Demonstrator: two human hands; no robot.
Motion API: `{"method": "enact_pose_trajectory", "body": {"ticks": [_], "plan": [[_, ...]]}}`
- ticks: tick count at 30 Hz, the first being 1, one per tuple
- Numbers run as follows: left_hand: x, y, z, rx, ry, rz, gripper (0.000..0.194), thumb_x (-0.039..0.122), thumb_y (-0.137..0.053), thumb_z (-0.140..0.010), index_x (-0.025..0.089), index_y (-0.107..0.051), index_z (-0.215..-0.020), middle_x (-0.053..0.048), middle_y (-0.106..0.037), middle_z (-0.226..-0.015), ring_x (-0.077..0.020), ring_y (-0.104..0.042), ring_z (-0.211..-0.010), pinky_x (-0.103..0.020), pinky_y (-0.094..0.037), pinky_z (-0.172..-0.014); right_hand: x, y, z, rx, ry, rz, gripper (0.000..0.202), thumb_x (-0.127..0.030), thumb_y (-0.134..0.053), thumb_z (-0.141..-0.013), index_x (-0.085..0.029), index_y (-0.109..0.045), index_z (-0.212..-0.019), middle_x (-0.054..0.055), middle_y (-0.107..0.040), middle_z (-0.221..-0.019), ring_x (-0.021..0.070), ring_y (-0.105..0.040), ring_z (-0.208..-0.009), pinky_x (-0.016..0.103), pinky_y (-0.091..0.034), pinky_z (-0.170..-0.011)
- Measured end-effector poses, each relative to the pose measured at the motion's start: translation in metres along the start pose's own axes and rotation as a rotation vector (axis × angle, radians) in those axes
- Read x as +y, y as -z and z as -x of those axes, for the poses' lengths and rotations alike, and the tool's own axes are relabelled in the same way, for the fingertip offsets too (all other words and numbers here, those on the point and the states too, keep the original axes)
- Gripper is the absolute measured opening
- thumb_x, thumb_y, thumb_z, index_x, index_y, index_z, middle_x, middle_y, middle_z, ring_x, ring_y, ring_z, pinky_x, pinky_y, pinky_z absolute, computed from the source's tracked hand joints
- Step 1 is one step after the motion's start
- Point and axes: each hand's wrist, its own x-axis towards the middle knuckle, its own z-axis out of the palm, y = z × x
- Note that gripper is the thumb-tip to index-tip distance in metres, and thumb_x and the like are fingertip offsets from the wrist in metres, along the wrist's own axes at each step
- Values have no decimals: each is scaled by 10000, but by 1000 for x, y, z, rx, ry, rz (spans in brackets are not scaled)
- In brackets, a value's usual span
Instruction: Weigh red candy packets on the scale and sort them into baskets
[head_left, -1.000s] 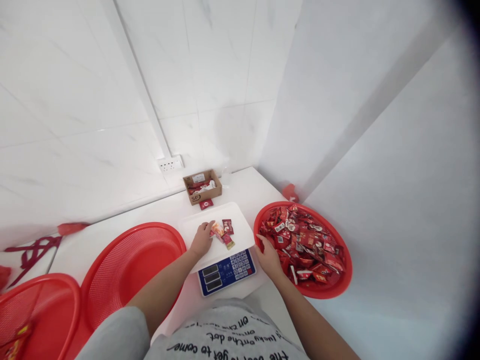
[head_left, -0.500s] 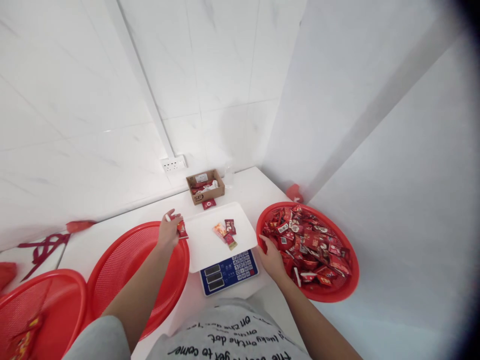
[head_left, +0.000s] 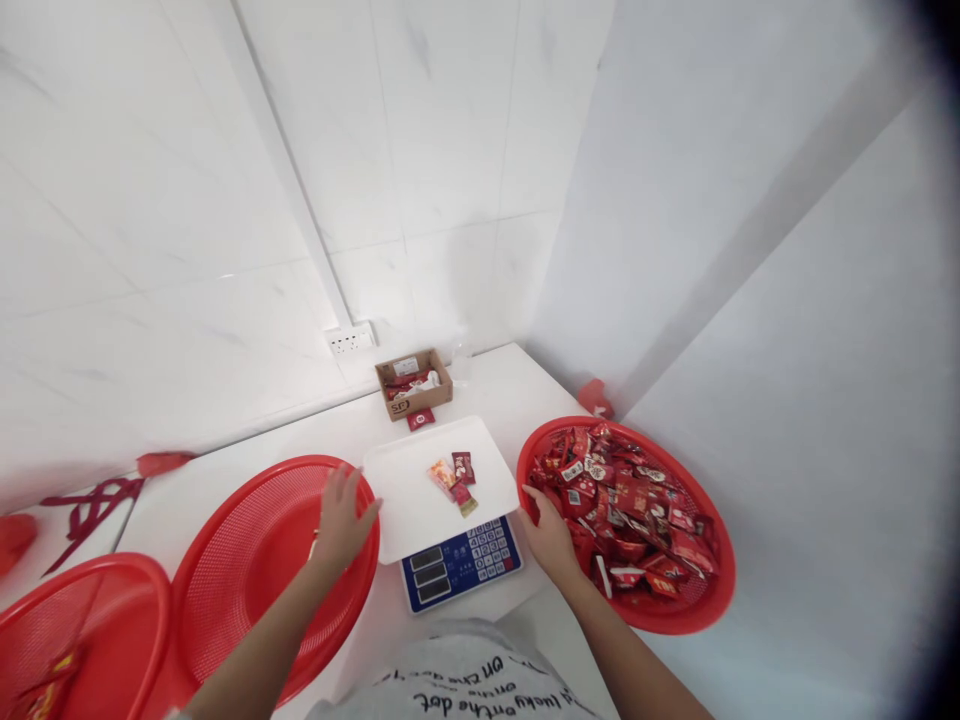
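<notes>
My left hand (head_left: 343, 522) is over the right side of the middle red basket (head_left: 274, 470), fingers spread and pointing away from me. A small pale sliver shows by its palm; I cannot make out what it is. On the white tray (head_left: 405, 500) of the scale (head_left: 457, 570) lie several snack packets (head_left: 454, 480), one dark red, others pinkish and yellow. My right hand (head_left: 551, 535) is at the near-left rim of the right basket (head_left: 720, 600), its thumb and fingers closed round that edge. Red snack packets (head_left: 622, 500) fill this basket.
Behind the scale stands a small cardboard box (head_left: 415, 385) of red packets, with one red packet (head_left: 421, 419) before it. At lower left another red basket (head_left: 142, 570) holds a red and yellow packet. A dark red ribbon (head_left: 97, 505) lies behind it. Walls border the table.
My left hand has moved down and left from the tray's edge to over the middle basket. The red packet it held is no longer visible there. My right hand stays at the rim.
</notes>
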Motion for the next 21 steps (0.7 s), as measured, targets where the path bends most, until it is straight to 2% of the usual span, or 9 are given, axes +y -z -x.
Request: {"method": "enact_pose_trajectory", "body": {"ticks": [2, 4, 6, 9, 12, 16, 18, 21], "plan": [[28, -22, -1, -165, -172, 1, 570, 429, -471, -817, 219, -369, -1337, -96, -254, -1477, -268, -163, -1372, -477, -229, -1083, 1, 0, 0, 10, 5, -9, 453, -325, -446, -761, -120, -558, -1148, 141, -585, -1198, 241, -524, -1142, 405, -399, -992], [58, -43, -5, -358, -285, -32, 667, 473, -516, -788, 245, -310, -1380, -94, -171, -1513, -276, -112, -1384, -476, -183, -1094, 2, -1, -1, 12, 8, -16, 455, -327, -444, -761, -122, -556, -1151, 141, -585, -1200, 242, -524, -1142, 410, -397, -993], [86, -64, -13, -468, -282, -69, 756, 545, -514, -769, 265, -237, -1414, -106, -93, -1528, -296, -63, -1389, -504, -156, -1087, 3, -1, -1, 5, 5, -27, 465, -328, -445, -756, -113, -554, -1154, 148, -581, -1207, 247, -521, -1147, 413, -395, -996], [113, -86, -27, -509, -193, -165, 814, 609, -495, -748, 303, -172, -1429, -120, -34, -1531, -351, -10, -1382, -593, -96, -1052, 4, -2, -2, 5, -10, -53, 477, -335, -455, -745, -105, -561, -1150, 155, -580, -1211, 252, -520, -1151, 409, -396, -996], [122, -96, -35, -507, -241, -240, 732, 611, -444, -774, 345, -208, -1414, -108, -91, -1527, -372, -25, -1376, -640, -44, -1021, 4, -3, -2, 19, -18, -70, 469, -335, -468, -734, -117, -576, -1136, 146, -589, -1201, 251, -522, -1149, 406, -395, -998], [117, -95, -36, -398, -371, -196, 535, 504, -469, -806, 308, -437, -1303, -116, -366, -1397, -330, -292, -1280, -527, -195, -1021, 3, -4, -1, 37, -8, -85, 453, -328, -482, -729, -130, -587, -1123, 132, -598, -1191, 245, -526, -1144, 399, -398, -996], [113, -93, -36, -351, -342, -99, 395, 418, -507, -801, 294, -546, -1173, -87, -486, -1248, -277, -407, -1172, -435, -298, -972, 3, -4, -1, 45, -10, -93, 445, -322, -487, -727, -137, -590, -1119, 126, -602, -1188, 243, -531, -1139, 395, -405, -990], [110, -91, -37, -320, -232, 32, 234, 305, -512, -792, 261, -614, -998, -53, -550, -1045, -204, -523, -992, -320, -408, -837, 3, -3, -1, 45, -10, -86, 441, -317, -491, -723, -142, -593, -1115, 128, -603, -1187, 251, -536, -1135, 399, -422, -978]]}}
